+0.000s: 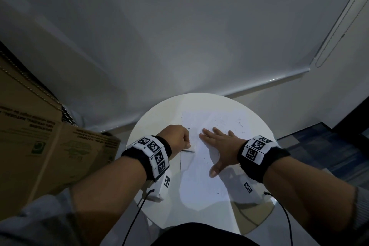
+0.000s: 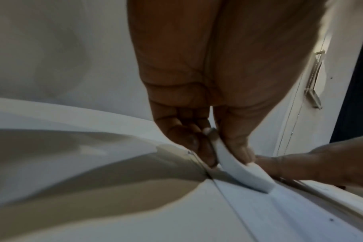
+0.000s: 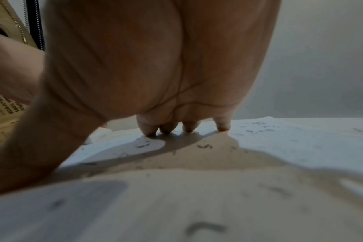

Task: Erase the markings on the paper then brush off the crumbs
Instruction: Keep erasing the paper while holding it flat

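I see the left hand (image 1: pixel 178 136) pinching the eraser (image 2: pixel 240 170) at the paper's (image 1: pixel 201 175) nine o'clock edge. Right hand (image 1: pixel 218 146) flat, fingers spread, pinning the sheet. Crumbs (image 1: pixel 238 124) lie toward one o'clock, nearer the right hand.

we see a round white table (image 1: pixel 151 122) set close to a pale grey wall (image 1: pixel 179 26). to our left stands a brown cardboard box (image 1: pixel 30 142) with green print, its flap reaching toward the table's edge; a strip of it shows in the right wrist view too (image 3: pixel 2 104). a bead chain (image 1: pixel 337 24) hangs along a white panel at upper right, and blue patterned carpet (image 1: pixel 319 150) lies beyond the table on the right.
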`<state>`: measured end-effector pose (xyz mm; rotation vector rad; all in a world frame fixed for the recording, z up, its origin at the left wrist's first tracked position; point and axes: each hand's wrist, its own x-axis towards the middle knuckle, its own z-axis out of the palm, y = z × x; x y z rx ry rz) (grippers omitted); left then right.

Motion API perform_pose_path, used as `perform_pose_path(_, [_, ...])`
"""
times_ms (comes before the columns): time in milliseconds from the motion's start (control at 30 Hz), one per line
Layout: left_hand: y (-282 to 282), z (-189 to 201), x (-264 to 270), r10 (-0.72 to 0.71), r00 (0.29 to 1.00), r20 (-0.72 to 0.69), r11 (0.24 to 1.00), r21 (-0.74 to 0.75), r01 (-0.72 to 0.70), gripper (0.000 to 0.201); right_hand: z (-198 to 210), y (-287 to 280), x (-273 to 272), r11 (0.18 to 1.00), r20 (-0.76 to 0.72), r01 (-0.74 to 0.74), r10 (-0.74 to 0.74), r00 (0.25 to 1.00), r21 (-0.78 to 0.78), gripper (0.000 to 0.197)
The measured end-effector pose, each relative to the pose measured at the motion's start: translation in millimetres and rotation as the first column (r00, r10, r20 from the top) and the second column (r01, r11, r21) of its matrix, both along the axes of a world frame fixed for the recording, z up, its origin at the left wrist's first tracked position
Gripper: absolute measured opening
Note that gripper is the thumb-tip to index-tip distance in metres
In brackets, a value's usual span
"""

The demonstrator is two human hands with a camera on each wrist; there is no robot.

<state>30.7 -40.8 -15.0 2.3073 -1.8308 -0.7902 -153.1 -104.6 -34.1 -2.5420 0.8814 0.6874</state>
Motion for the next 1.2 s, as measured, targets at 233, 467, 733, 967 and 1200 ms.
perform_pose_path(233, [-9.3,5.8,3.7,0.044,0.998,0.039,0.999,-0.033,-0.043,0.011,0.6,-0.8,0.1,1.0,-0.003,-0.016,0.016,1.0,0.003,0.121])
perform_pose_path(467, [-4.2,-1.0,2.0,0.034,0.998,0.047,0.999,0.003,-0.035,0.007,2.5,-0.1,0.2,1.0,-0.01,-0.02,0.02,1.0,-0.002,0.12])
perform_pose_path(733, [-6.9,0.4,7.5,0.044,0.997,0.06,0.999,-0.015,-0.043,0.009,3.1,0.1,0.9,1.0,-0.002,-0.024,0.024,1.0,-0.002,0.121])
perform_pose_path(967, [-16.7,0.2,14.7,0.178,0.982,0.056,0.98,-0.095,-0.172,0.003,4.2,0.5,-0.2,0.999,-0.005,-0.037,0.037,0.999,-0.005,0.117])
perform_pose_path(1200, [-11.0,-3.6,14.9,0.1,0.993,0.056,0.995,-0.035,-0.098,0.005,4.0,-0.1,0.4,0.999,-0.012,-0.042,0.042,0.999,-0.003,0.115])
